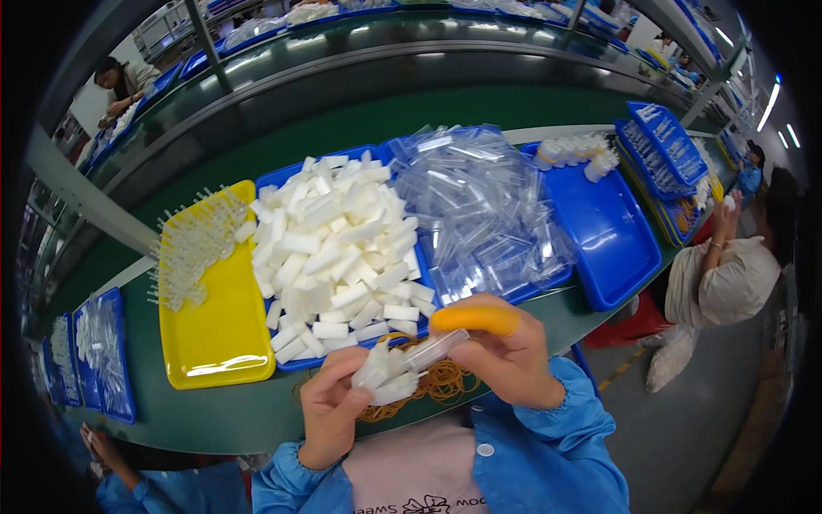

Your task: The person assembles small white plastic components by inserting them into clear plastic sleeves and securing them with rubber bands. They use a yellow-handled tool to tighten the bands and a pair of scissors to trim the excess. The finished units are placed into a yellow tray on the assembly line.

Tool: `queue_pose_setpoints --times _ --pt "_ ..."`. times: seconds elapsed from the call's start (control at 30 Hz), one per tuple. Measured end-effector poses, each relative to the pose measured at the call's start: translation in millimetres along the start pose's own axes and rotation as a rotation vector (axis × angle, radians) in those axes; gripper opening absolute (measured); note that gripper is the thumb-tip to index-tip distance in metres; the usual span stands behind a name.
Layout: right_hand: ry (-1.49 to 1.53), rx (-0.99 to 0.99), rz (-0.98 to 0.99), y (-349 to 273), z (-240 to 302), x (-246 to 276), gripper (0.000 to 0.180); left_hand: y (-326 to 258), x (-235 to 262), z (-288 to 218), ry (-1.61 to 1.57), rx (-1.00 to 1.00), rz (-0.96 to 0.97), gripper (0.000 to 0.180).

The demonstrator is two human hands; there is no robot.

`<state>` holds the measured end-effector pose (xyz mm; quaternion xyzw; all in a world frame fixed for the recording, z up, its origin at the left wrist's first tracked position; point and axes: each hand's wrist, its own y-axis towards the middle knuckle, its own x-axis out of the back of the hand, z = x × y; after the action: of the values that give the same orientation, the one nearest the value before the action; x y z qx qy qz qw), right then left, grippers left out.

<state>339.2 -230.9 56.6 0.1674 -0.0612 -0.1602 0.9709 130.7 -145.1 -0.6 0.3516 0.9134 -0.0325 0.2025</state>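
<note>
In front of my chest, my left hand (pixel 329 413) is closed around a small bundle of whitish translucent plastic parts (pixel 384 377). My right hand (pixel 524 360) pinches the end of a clear plastic tube (pixel 437 349) that points into this bundle; whether the two are joined I cannot tell. An orange finger cover (pixel 476 320) sits on one finger of my right hand. Just beneath both hands, a pile of tan rubber bands (pixel 451 383) lies on the green table. Beyond them, white foam blocks (pixel 338 248) are heaped in a blue tray.
Left stands a yellow tray (pixel 218 343) with many translucent stemmed parts (pixel 193 248). Clear plastic sleeves (pixel 479 214) fill another blue tray. A further blue tray (pixel 612 248) holds white bundles (pixel 572 152) at its far end. Co-workers sit right (pixel 728 274) and lower left (pixel 171 488).
</note>
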Motion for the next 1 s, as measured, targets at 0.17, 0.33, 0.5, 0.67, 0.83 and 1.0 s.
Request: queue_pose_setpoints --times 0.17,0.33,0.5,0.67,0.83,1.0 --pt "0.034 -0.026 -0.17 -1.8 -4.0 -13.4 0.033 3.7 0.2 0.0 0.008 -0.058 0.108 0.037" --pt "0.012 -0.034 -0.13 -3.7 -9.0 -16.4 0.034 4.6 1.0 -1.8 -0.03 -0.018 0.129 0.037" --pt "0.195 -0.099 -0.213 -6.8 -11.2 -15.2 0.034 7.1 2.5 -2.9 -0.031 -0.015 0.132 0.037" --pt "0.126 -0.056 -0.223 -10.2 -8.6 -15.1 0.034 7.2 0.9 -2.1 -0.045 -0.002 0.123 0.038" --pt "-0.056 0.029 -0.209 -14.4 -7.8 -20.0 0.035 9.5 0.9 -1.8 -0.036 0.022 0.142 0.037" --pt "0.015 0.011 -0.228 -17.1 -6.8 -22.3 0.036 10.0 -1.0 -0.4 -0.071 -0.005 0.136 0.036"
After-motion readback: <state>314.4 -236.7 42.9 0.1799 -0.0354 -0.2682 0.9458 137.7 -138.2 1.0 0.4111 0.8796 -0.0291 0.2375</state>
